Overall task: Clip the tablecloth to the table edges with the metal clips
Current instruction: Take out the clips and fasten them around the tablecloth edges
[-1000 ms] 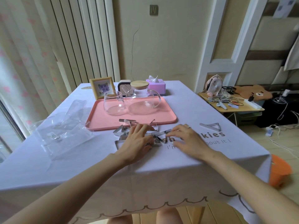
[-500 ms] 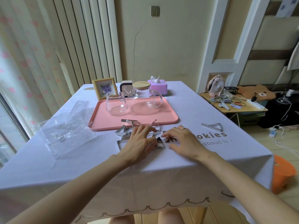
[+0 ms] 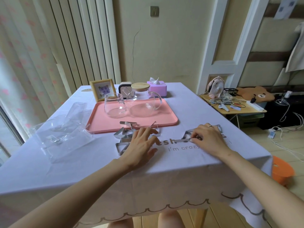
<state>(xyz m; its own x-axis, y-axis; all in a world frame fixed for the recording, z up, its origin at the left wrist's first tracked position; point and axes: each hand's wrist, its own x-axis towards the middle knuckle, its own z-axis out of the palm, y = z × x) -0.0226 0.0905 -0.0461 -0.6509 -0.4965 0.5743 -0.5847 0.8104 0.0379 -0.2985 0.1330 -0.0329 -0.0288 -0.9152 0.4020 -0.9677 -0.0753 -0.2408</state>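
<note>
One lilac tablecloth (image 3: 164,175) covers the whole top and hangs loose over the near edge, with no clip on that edge that I can see. Beyond the hands sits the pink tray (image 3: 164,120). Both hands are on the cloth between the tray and the near edge. The left hand (image 3: 141,145) lies flat, fingers spread, on the pile of metal clips (image 3: 121,134) just in front of the tray. The right hand (image 3: 209,140) pinches a single clip (image 3: 181,140) between thumb and fingertips, its long strip lying left to right, apart from the pile.

The near edge lies straight back toward the person from that clip — the right hand is the nearer one to it and to the right corner.

Against the earlier frames, the right hand has drawn away rightward from the left, taking the clip out of the pile — the left has barely moved.
</note>
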